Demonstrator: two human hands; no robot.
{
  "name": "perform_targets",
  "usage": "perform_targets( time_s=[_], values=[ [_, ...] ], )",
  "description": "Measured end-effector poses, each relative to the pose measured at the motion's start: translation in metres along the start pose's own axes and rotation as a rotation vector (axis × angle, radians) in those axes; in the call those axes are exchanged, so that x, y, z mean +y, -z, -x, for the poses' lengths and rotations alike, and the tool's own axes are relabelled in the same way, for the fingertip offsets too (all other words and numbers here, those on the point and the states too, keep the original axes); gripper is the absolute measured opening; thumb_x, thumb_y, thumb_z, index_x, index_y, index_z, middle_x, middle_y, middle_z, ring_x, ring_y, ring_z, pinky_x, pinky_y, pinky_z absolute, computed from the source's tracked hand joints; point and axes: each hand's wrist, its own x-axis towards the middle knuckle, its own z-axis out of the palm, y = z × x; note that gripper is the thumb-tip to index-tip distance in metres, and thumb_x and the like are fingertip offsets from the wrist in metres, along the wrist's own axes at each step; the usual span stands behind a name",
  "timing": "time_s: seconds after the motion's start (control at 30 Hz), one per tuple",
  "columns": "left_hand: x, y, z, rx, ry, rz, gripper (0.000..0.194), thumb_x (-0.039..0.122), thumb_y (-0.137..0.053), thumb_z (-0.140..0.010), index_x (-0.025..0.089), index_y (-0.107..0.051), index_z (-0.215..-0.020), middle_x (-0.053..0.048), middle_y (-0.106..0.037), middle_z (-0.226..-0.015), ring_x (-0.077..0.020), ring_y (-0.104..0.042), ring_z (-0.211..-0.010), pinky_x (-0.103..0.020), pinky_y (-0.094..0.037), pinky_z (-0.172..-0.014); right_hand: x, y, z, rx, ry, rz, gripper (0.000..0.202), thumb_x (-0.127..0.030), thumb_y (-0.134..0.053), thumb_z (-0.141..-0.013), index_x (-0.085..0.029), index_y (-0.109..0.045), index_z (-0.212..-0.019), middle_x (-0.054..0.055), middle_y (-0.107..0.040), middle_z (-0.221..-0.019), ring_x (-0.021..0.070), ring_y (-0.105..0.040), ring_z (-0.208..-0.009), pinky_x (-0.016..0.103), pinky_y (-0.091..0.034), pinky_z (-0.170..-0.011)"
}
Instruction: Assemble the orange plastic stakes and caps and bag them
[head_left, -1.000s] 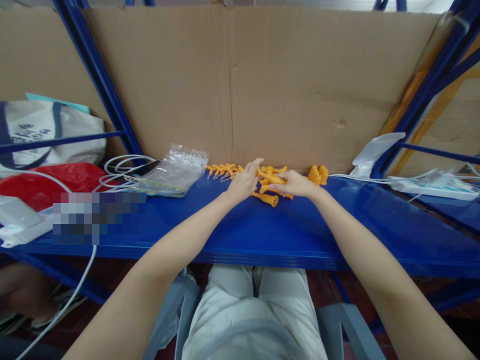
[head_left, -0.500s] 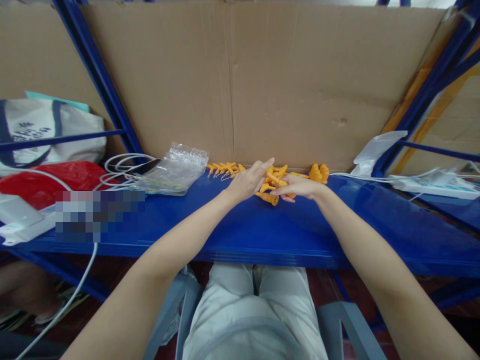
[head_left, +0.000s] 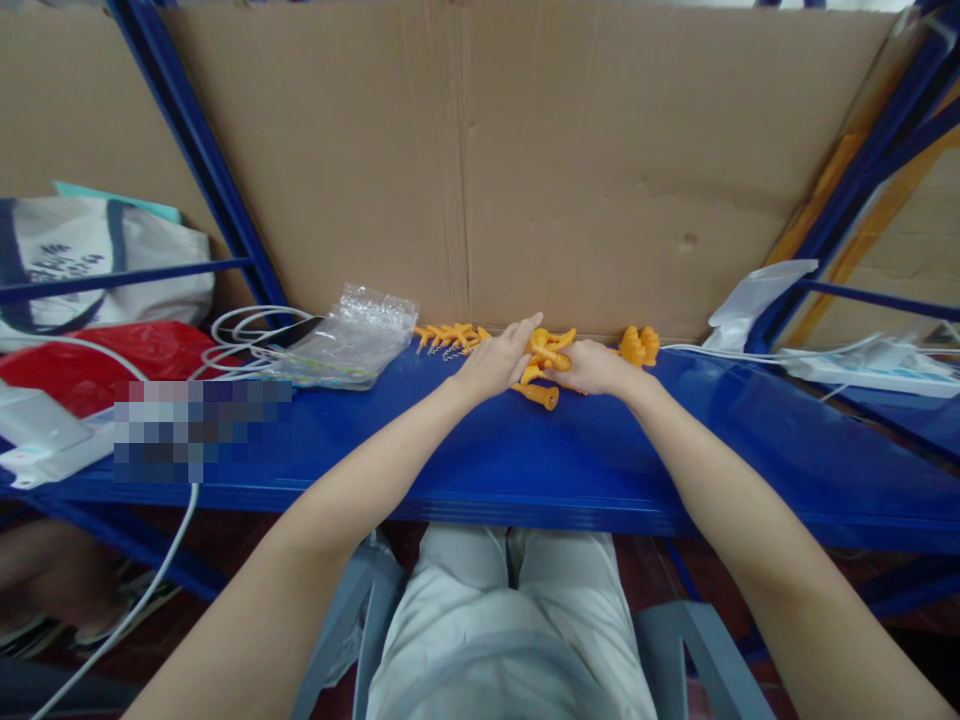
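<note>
My left hand (head_left: 495, 362) rests at the left side of a loose pile of orange plastic pieces (head_left: 550, 345), fingers stretched out and no piece seen gripped. From the other side my right hand (head_left: 591, 368) curls over the pile, its fingers bent down around an orange piece and partly hidden. In front of the hands lies an orange tube-like piece (head_left: 537, 396) with a round hole in its end. Left of the pile, a row of orange handles with metal corkscrew spirals (head_left: 450, 340) lies by the cardboard. Rounded orange pieces (head_left: 639, 346) stand beyond my right wrist.
The blue shelf (head_left: 480, 460) backs onto a cardboard sheet (head_left: 570, 180). Clear plastic bags (head_left: 349, 340), white cables (head_left: 240, 330) and a red bag (head_left: 112, 365) lie at left. A white power strip (head_left: 874, 370) is at right. Another person's leg (head_left: 52, 580) shows lower left.
My right hand has turned and closed inward over the orange pieces; its fingers were straighter before. My left hand has hardly moved.
</note>
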Motion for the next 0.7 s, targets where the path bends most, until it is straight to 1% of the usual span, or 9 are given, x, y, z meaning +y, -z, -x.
perform_targets(
  time_s=[0.07, 0.13, 0.23, 0.3, 0.37, 0.43, 0.5, 0.6, 0.7],
  values=[
    [0.0, -0.002, -0.001, 0.015, 0.005, 0.036, 0.063, 0.018, -0.05, -0.09, 0.017, -0.033, -0.15, -0.018, -0.055, -0.14, -0.0264, -0.064, -0.117, -0.036, -0.053, -0.093, -0.002, 0.0, 0.0, 0.058, 0.0, 0.125, 0.019, -0.033, -0.06, -0.087, -0.021, -0.069, -0.074, 0.008, -0.073, -0.074, 0.0243, -0.069, -0.073, 0.033, -0.05, -0.068],
    [0.0, -0.004, -0.001, 0.026, 0.01, 0.052, 0.062, 0.017, -0.05, -0.09, 0.016, -0.033, -0.15, -0.019, -0.054, -0.14, -0.0268, -0.063, -0.118, -0.036, -0.053, -0.094, -0.003, 0.0, 0.0, 0.092, 0.004, 0.188, 0.018, -0.031, -0.059, -0.087, -0.02, -0.072, -0.08, 0.011, -0.076, -0.083, 0.0273, -0.071, -0.081, 0.035, -0.051, -0.073],
    [-0.001, -0.006, -0.001, 0.029, 0.011, 0.032, 0.062, 0.017, -0.048, -0.091, 0.016, -0.032, -0.151, -0.019, -0.054, -0.14, -0.0263, -0.064, -0.116, -0.036, -0.053, -0.093, -0.005, 0.001, 0.002, 0.114, 0.001, 0.201, 0.016, -0.03, -0.06, -0.087, -0.02, -0.072, -0.084, 0.012, -0.076, -0.086, 0.0274, -0.071, -0.084, 0.035, -0.051, -0.074],
    [-0.002, -0.007, 0.0, 0.023, 0.004, -0.003, 0.062, 0.017, -0.047, -0.091, 0.017, -0.031, -0.151, -0.017, -0.055, -0.137, -0.0255, -0.065, -0.113, -0.036, -0.053, -0.091, -0.006, 0.003, 0.002, 0.07, -0.015, 0.138, 0.015, -0.031, -0.061, -0.086, -0.02, -0.071, -0.083, 0.009, -0.075, -0.082, 0.0245, -0.071, -0.079, 0.032, -0.05, -0.072],
    [-0.003, -0.007, 0.001, 0.012, -0.018, -0.048, 0.062, 0.018, -0.045, -0.093, 0.018, -0.029, -0.153, -0.016, -0.058, -0.132, -0.0237, -0.066, -0.107, -0.035, -0.054, -0.089, -0.005, 0.005, 0.004, -0.045, -0.031, 0.011, 0.018, -0.033, -0.061, -0.087, -0.019, -0.069, -0.077, 0.005, -0.072, -0.072, 0.0196, -0.068, -0.067, 0.029, -0.049, -0.065],
    [-0.004, -0.007, 0.003, 0.005, -0.061, -0.101, 0.061, 0.019, -0.043, -0.095, 0.02, -0.028, -0.154, -0.013, -0.059, -0.125, -0.0211, -0.067, -0.1, -0.033, -0.054, -0.085, -0.004, 0.008, 0.005, -0.167, -0.034, -0.132, 0.027, -0.036, -0.06, -0.087, -0.019, -0.064, -0.066, 0.002, -0.067, -0.059, 0.0149, -0.061, -0.054, 0.026, -0.046, -0.058],
    [-0.004, -0.005, 0.004, 0.014, -0.117, -0.152, 0.06, 0.019, -0.04, -0.097, 0.021, -0.026, -0.155, -0.012, -0.06, -0.121, -0.0185, -0.066, -0.095, -0.03, -0.054, -0.083, -0.003, 0.01, 0.006, -0.232, -0.015, -0.254, 0.037, -0.04, -0.059, -0.086, -0.019, -0.057, -0.055, 0.001, -0.061, -0.05, 0.0121, -0.055, -0.046, 0.025, -0.044, -0.054],
    [-0.002, -0.002, 0.003, 0.068, -0.174, -0.224, 0.061, 0.016, -0.034, -0.098, 0.023, -0.021, -0.158, -0.01, -0.059, -0.119, -0.0159, -0.064, -0.093, -0.025, -0.053, -0.08, -0.003, 0.01, 0.007, -0.241, 0.004, -0.39, 0.044, -0.041, -0.059, -0.084, -0.021, -0.05, -0.046, -0.001, -0.053, -0.041, 0.0101, -0.048, -0.041, 0.025, -0.041, -0.051],
    [0.0, 0.003, 0.001, 0.108, -0.168, -0.299, 0.065, 0.013, -0.03, -0.098, 0.025, -0.014, -0.16, -0.01, -0.058, -0.12, -0.0155, -0.063, -0.095, -0.024, -0.052, -0.08, -0.006, 0.006, 0.007, -0.202, -0.015, -0.473, 0.044, -0.035, -0.057, -0.083, -0.021, -0.046, -0.043, -0.002, -0.047, -0.037, 0.0091, -0.043, -0.038, 0.025, -0.04, -0.051]
  ],
)
